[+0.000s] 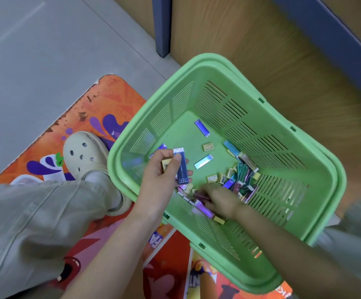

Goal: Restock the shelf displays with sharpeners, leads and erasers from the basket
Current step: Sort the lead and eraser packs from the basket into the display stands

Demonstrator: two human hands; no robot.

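Over the left rim of the basket, the left hand grips a blue pack and a box, apparently gathering shelf stock; the right hand digs into the pile by the near wall, grasp unclear.

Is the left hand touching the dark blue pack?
Touching. Head view shows the left hand pinching the dark blue pack between thumb and fingers, over the green basket.

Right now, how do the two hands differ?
The left hand grips a dark blue pack; the right hand reaches into the pile, its grip blurred. The left hand is higher, the right hand lower at the bottom. Both are over the green basket.
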